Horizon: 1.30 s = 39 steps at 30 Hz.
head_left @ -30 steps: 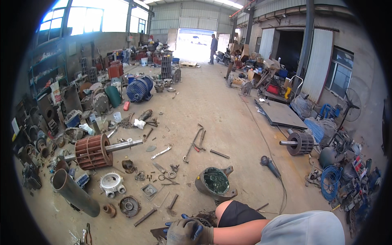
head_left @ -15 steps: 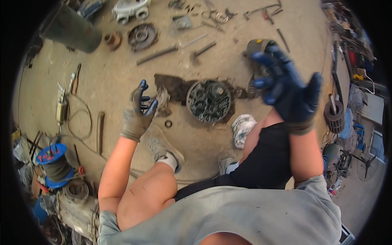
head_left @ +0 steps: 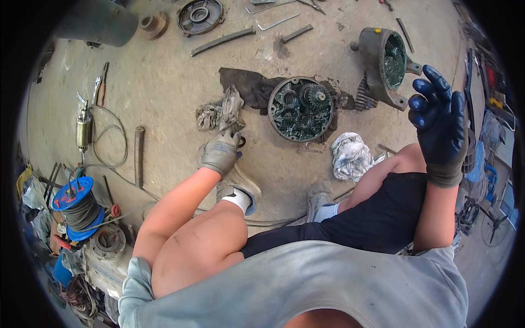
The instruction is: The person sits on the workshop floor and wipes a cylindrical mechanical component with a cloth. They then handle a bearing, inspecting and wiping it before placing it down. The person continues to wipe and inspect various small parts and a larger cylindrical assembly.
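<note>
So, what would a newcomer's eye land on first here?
Probably the round gear case just above the picture's centre, open side up, its glossy gears showing. Next comes the person's right grip, open and raised at the right in a glove with a dark blue palm. The bright blue reel at lower left, wound with cable, also stands out.

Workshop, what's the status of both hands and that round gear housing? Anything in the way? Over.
Left hand low beside black ring, grip unclear. Right hand raised, open, empty. Gear housing open, gears exposed. Crumpled white rag nearby, not covering it.
</note>
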Motion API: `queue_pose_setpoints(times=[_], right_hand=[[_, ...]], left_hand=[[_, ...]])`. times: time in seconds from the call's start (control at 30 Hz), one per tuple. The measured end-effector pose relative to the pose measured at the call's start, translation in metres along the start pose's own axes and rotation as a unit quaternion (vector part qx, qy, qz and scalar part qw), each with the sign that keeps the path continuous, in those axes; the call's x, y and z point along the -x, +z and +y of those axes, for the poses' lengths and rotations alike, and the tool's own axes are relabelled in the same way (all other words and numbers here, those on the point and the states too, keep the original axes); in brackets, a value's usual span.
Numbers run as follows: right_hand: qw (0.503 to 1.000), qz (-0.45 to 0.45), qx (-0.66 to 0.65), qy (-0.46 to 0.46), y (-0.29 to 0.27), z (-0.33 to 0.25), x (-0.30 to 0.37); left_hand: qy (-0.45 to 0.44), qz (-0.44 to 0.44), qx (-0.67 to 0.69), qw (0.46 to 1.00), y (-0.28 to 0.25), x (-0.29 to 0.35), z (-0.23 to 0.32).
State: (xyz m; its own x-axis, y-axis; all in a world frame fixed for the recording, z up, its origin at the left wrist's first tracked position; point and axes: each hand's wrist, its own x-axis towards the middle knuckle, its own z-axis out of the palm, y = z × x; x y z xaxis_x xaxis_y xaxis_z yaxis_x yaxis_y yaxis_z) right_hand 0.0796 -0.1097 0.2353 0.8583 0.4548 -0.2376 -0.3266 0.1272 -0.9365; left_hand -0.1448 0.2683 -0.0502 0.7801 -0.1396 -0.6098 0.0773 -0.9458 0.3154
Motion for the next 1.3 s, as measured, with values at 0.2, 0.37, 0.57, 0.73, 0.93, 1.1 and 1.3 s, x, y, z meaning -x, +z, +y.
queue_pose_setpoints(times=[0.2,0.37,0.57,0.73,0.93,1.1,1.3], right_hand=[[0.995,0.053,0.085,0.004,0.023,0.011,-0.005],[0.989,0.04,0.141,0.032,0.039,0.017,-0.019],[0.992,0.021,0.097,0.079,0.045,0.026,-0.033],[0.993,0.033,0.099,0.053,0.035,0.033,-0.035],[0.956,0.017,0.279,0.088,0.026,0.037,-0.03],[0.796,-0.153,0.53,0.249,-0.012,0.085,-0.013],[0.624,-0.266,0.653,0.338,-0.044,0.159,-0.002]], left_hand=[[0.115,0.126,-0.062,0.983,0.02,-0.016,-0.008],[0.097,0.054,-0.092,0.99,0.032,-0.029,-0.001],[0.102,0.116,-0.089,0.984,0.026,-0.023,-0.002],[0.028,0.23,0.286,0.93,0.005,-0.009,0.001],[0.0,0.281,0.52,0.806,-0.053,0.008,0.005],[0.044,0.293,0.589,0.752,-0.1,0.017,0.006],[0.164,0.18,0.756,0.608,-0.142,0.031,0.009]])
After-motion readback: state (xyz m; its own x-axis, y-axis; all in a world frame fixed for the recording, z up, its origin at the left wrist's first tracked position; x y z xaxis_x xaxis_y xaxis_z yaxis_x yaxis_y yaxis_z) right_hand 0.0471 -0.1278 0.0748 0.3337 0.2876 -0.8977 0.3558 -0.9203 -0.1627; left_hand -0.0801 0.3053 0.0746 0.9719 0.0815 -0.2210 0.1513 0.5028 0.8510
